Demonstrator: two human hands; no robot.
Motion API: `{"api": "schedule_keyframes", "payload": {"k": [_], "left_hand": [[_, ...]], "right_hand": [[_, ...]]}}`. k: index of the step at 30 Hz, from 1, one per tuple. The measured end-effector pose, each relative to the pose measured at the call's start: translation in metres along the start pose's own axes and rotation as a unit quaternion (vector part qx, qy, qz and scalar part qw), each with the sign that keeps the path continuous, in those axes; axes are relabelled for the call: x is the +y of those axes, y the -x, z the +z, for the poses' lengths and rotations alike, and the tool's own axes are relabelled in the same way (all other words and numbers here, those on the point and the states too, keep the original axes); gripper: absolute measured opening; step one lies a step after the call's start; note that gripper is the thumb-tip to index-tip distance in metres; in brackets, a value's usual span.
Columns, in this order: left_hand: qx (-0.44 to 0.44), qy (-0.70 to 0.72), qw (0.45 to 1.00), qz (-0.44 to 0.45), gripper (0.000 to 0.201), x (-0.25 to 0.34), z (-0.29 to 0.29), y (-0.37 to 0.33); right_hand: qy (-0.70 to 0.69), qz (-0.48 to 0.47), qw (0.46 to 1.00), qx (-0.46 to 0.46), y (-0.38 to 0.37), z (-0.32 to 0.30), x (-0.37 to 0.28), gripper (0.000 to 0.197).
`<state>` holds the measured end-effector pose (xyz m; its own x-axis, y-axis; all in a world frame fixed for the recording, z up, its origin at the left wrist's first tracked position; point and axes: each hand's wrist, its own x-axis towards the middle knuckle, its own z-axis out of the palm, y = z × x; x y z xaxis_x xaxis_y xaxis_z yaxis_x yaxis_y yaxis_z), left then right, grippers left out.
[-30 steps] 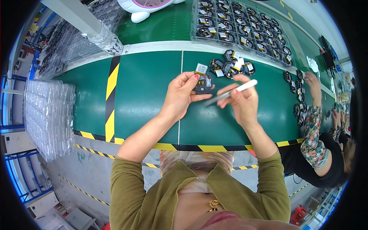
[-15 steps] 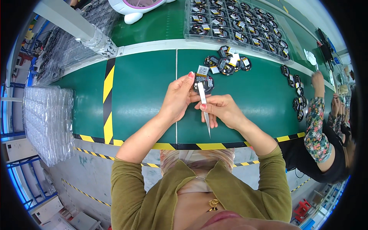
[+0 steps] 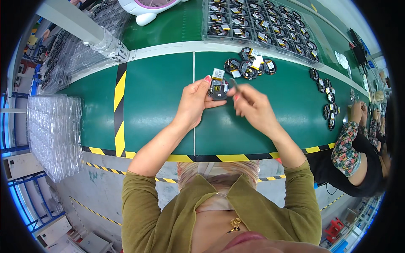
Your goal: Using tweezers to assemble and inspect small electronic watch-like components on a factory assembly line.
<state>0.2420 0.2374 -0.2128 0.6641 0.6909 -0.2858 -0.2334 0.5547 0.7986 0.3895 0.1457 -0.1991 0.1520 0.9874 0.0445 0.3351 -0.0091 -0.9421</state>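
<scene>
Between the thumb and fingers of my left hand [image 3: 190, 103] is a small round black electronic module [image 3: 219, 93], held just above the green bench. A silver, flat battery [image 3: 218, 74] sticks up from its far edge. My right hand [image 3: 255, 103], smeared by motion, is closed around metal tweezers [image 3: 234, 85] just right of the module. The tweezers are blurred too, and I cannot tell whether they touch it. Beyond my hands lies a loose pile of similar modules [image 3: 248, 69] with silver and white batteries.
Behind the pile a clear compartment tray [image 3: 263, 44] holds many more modules. Further modules [image 3: 328, 95] lie in a row at the right, near a co-worker's floral sleeve [image 3: 346, 152]. Stacked clear trays [image 3: 55, 135] stand at the left. Striped tape [image 3: 228, 158] marks the bench's front edge.
My right hand has turned the tweezers from pointing toward me to upward and moved slightly right, off the module. The co-worker's hand has drawn nearer.
</scene>
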Motion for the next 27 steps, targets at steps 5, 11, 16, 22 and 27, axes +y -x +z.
{"api": "schedule_keyframes", "payload": {"k": [5,11,16,22,27], "left_hand": [[-0.084,-0.103,0.986,-0.098,0.037,-0.010,0.009,0.005],[-0.068,-0.121,0.988,-0.065,0.040,0.001,0.006,0.007],[-0.093,-0.128,0.985,-0.061,0.035,0.001,0.012,0.008],[-0.087,-0.136,0.985,-0.062,0.033,-0.002,0.009,0.008],[-0.075,-0.094,0.992,-0.026,0.032,0.001,0.009,0.011]], "right_hand": [[0.040,-0.074,0.994,0.075,-0.004,-0.011,0.006,0.018],[0.216,0.075,0.937,0.264,-0.003,-0.118,0.022,0.019],[0.528,0.035,0.781,0.332,0.003,-0.150,0.060,0.023],[0.428,0.154,0.871,0.183,-0.031,-0.097,0.041,0.054],[0.228,0.091,0.949,0.196,-0.025,-0.095,0.058,0.029]]}}
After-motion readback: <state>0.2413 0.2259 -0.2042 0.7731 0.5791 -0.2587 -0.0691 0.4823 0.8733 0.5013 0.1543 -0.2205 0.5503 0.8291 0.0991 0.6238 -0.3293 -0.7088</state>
